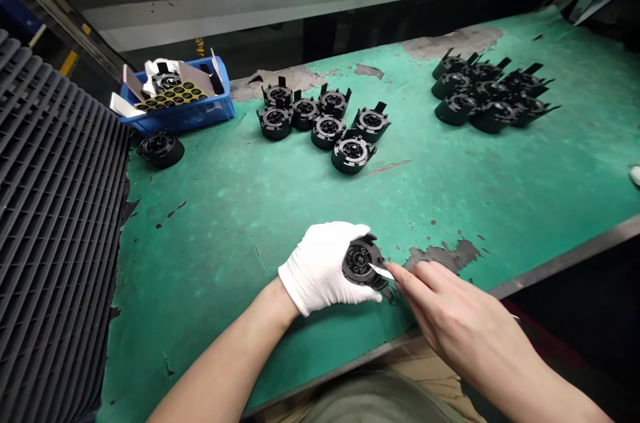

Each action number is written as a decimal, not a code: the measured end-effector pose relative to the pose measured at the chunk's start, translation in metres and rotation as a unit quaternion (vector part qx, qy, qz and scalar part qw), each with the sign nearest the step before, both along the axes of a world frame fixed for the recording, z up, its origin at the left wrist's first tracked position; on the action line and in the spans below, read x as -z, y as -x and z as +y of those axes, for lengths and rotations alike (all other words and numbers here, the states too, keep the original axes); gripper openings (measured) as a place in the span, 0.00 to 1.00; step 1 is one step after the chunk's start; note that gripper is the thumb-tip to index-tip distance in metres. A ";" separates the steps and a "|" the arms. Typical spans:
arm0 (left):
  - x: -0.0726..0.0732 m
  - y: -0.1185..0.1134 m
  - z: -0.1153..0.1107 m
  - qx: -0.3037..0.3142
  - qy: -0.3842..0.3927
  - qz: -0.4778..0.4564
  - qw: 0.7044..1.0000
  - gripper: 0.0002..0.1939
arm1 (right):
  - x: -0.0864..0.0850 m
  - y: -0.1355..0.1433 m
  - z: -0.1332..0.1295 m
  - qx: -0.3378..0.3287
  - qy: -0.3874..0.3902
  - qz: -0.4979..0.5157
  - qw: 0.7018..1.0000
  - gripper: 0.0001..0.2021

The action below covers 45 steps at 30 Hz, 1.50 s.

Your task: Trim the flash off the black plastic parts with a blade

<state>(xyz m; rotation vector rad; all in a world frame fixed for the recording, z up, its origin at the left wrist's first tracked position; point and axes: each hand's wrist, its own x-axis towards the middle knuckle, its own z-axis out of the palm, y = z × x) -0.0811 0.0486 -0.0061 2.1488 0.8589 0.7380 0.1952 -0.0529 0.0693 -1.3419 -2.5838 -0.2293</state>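
Note:
My left hand (323, 268), in a white glove, grips a round black plastic housing (360, 259) from its left side, thumb and fingers around the rim. The housing's inner face, with a ringed centre and small holes, is turned up toward me. In my bare right hand (445, 306) is a thin, pale, pointed tool (383, 272), pinched between the fingers. Its tip is at the face of the housing, near the centre; whether it touches I cannot tell. The tool's handle is mostly hidden by the hand, so its exact kind does not show.
Several similar black housings (327, 130) stand mid-table, and another cluster (493, 93) sits at the right. One housing (161, 148) lies beside a blue bin (185, 118) holding cards and parts. A ribbed black stack (55, 230) borders the left of the green mat (215, 210).

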 end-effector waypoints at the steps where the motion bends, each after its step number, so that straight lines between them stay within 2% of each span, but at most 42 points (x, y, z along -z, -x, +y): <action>1: 0.000 0.000 0.000 0.001 0.000 -0.001 1.000 0.61 | 0.001 0.000 0.000 0.003 0.004 -0.003 1.000 0.17; 11: 0.000 -0.002 0.000 -0.002 0.029 -0.007 1.000 0.61 | 0.003 -0.002 0.006 0.027 0.048 -0.004 0.998 0.18; 15: -0.002 0.001 0.000 0.024 0.054 -0.031 0.998 0.58 | 0.005 -0.020 0.009 0.009 0.055 0.039 0.998 0.23; 19: -0.007 0.005 0.002 0.049 0.097 -0.040 0.993 0.57 | 0.009 -0.042 0.020 -0.012 0.084 0.082 0.993 0.20; 23: -0.013 0.006 0.003 0.064 0.116 -0.035 0.991 0.51 | 0.017 -0.043 0.029 -0.039 0.115 0.084 0.989 0.14; 28: -0.018 0.006 0.003 0.061 0.121 -0.023 0.990 0.49 | 0.023 -0.044 0.038 -0.047 0.131 0.055 0.989 0.18; 33: -0.023 0.006 0.003 0.061 0.128 -0.011 0.990 0.43 | 0.021 -0.052 0.045 -0.057 0.168 0.023 0.984 0.20; 37: -0.023 0.006 0.003 0.052 0.137 -0.013 0.989 0.46 | 0.017 -0.052 0.049 -0.069 0.178 -0.007 0.982 0.19; 42: -0.021 0.006 0.004 0.065 0.137 -0.023 0.988 0.41 | 0.008 -0.054 0.060 -0.114 0.177 -0.039 0.977 0.23; 45: -0.022 0.007 0.004 0.064 0.134 -0.021 0.989 0.41 | 0.005 -0.055 0.070 -0.133 0.180 -0.051 0.973 0.22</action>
